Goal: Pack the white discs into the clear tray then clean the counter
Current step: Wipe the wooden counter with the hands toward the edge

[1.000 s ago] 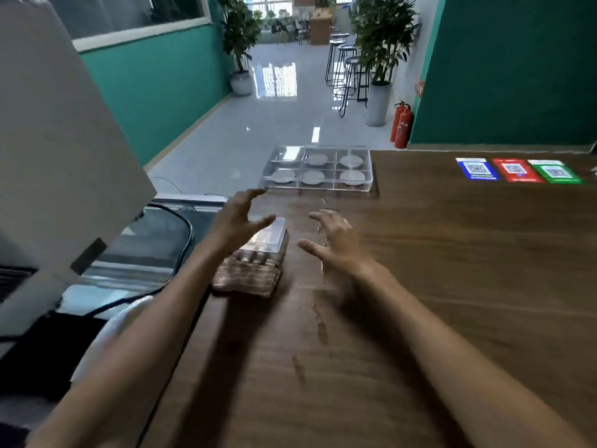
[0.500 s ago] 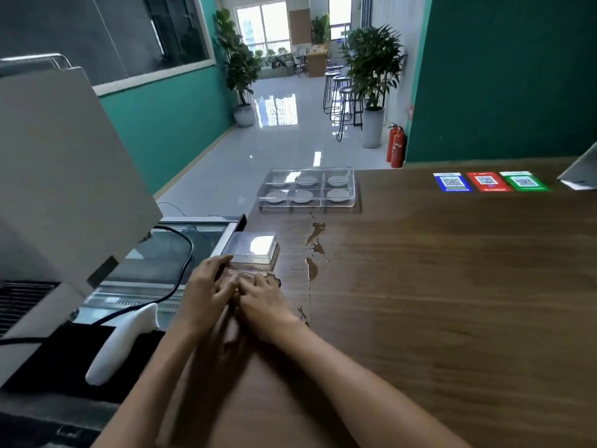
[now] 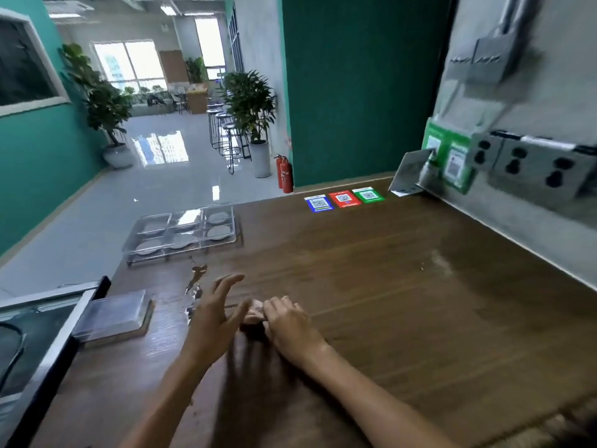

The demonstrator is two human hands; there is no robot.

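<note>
Head view, wooden counter (image 3: 371, 286). Clear tray (image 3: 182, 232) sits at 11 o'clock from the hands, well apart from them, near the counter's far-left edge. White discs (image 3: 217, 232) lie in its compartments, six visible, one per compartment.

Spilled liquid (image 3: 195, 281) runs in a thin streak from just below the tray toward the left hand.

Left hand (image 3: 210, 315): palm turned inward, fingers spread and extended, not gripping anything; thumb side close to the cloth.

Right hand (image 3: 287, 324): knuckles up, fingers curled and pressed together over a small pinkish cloth (image 3: 253, 316), holding it down on the counter. Cloth mostly hidden and blurred.

At 9 o'clock from the hands: a clear lidded box (image 3: 113, 313) resting on a flat board. At 1 o'clock, far edge: three QR code cards (image 3: 344, 198), blue, red, green.
</note>
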